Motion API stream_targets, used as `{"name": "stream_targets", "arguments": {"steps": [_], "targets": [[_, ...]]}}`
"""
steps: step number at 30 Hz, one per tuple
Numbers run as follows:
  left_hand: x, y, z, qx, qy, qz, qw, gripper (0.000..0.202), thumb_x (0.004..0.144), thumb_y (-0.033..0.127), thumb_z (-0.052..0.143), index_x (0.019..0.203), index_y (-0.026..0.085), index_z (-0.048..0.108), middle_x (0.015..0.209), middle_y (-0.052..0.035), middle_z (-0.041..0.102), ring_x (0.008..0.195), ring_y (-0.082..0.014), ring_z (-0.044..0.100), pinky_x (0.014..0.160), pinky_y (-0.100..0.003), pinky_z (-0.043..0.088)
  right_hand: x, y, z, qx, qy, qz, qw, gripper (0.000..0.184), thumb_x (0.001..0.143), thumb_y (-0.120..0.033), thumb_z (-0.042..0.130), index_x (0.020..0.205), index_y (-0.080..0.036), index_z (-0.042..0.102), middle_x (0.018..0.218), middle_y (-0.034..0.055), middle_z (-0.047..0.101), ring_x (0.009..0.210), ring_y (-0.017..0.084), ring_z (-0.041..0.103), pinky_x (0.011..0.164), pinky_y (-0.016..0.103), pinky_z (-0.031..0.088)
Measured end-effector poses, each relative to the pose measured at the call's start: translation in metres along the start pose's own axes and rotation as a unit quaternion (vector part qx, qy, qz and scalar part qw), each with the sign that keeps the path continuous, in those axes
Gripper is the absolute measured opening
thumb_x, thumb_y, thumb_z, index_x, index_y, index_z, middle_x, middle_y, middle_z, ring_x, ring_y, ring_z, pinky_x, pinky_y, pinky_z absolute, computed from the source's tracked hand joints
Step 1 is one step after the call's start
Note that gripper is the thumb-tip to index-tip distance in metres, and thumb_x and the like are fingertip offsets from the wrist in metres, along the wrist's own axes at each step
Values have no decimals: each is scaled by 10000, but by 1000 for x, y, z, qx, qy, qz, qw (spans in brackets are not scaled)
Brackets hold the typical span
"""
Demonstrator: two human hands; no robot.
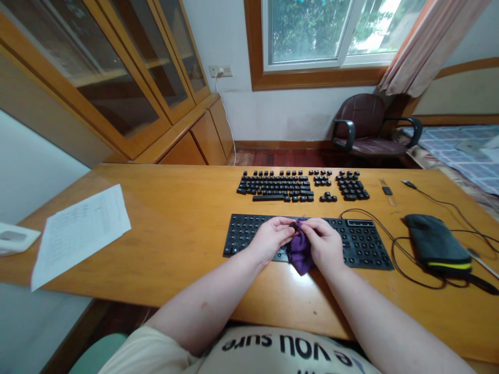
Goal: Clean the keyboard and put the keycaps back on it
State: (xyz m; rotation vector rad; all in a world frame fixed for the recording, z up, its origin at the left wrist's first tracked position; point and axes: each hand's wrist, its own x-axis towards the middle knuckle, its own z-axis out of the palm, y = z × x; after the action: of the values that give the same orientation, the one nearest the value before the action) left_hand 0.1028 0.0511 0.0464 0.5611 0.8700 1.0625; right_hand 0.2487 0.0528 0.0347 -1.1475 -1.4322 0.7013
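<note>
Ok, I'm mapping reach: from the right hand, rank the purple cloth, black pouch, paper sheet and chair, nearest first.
1. Purple cloth: held by the right hand.
2. Black pouch: right side of the desk.
3. Paper sheet: far left.
4. Chair: beyond the desk.

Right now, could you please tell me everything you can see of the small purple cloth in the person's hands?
The small purple cloth is soft, plain fabric, bunched into a crumpled wad, not spread flat. Its top is pinched between the fingers of the left hand and the right hand; the rest hangs below them, over the front edge of the black keyboard base stripped of keycaps on the wooden desk. Whether it touches that base cannot be told.
</note>
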Motion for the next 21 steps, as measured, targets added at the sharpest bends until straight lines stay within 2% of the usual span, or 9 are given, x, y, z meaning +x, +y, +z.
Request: {"name": "stream_targets", "arguments": {"steps": [3,6,10,15,17,21], "targets": [[2,-2,0,46,19,63,997,294,582,155,786,845,122,657,818,-39,703,748,-124,656,868,-324,491,1,-1,2,58,-12,49,997,96,736,-293,656,757,-233,728,790,41,677,781,181,622,757,346,502],[2,0,0,125,43,115,985,241,587,130,760,817,132,692,837,-50,713,784,-154,655,850,-335,500,1,-2,4,66,-44,70,994,100,701,-296,684,767,-241,735,811,38,688,804,187,624,786,354,493],[-3,3,0,246,55,165,954,221,617,127,731,833,177,726,860,-54,718,811,-191,655,841,-358,508,0,-1,6,92,-40,140,985,121,680,-332,700,704,-214,707,753,28,688,738,181,619,757,338,485],[-8,5,-3,398,50,288,870,217,695,182,694,883,284,731,918,-23,710,882,-192,631,909,-357,473,1,2,8,229,-38,266,936,221,614,-378,744,720,-192,686,707,17,686,644,165,607,652,297,488],[-9,5,-4,415,49,302,857,232,726,189,668,923,299,721,958,-16,705,914,-191,624,933,-353,458,2,2,9,264,-50,282,921,223,599,-363,758,728,-197,684,726,10,690,649,156,609,655,284,486],[-9,6,-6,427,34,307,850,225,738,207,663,934,305,717,970,-10,705,941,-195,619,954,-349,442,3,0,10,315,-82,314,892,215,585,-341,771,712,-193,680,692,-1,683,614,135,601,634,262,479]]}}
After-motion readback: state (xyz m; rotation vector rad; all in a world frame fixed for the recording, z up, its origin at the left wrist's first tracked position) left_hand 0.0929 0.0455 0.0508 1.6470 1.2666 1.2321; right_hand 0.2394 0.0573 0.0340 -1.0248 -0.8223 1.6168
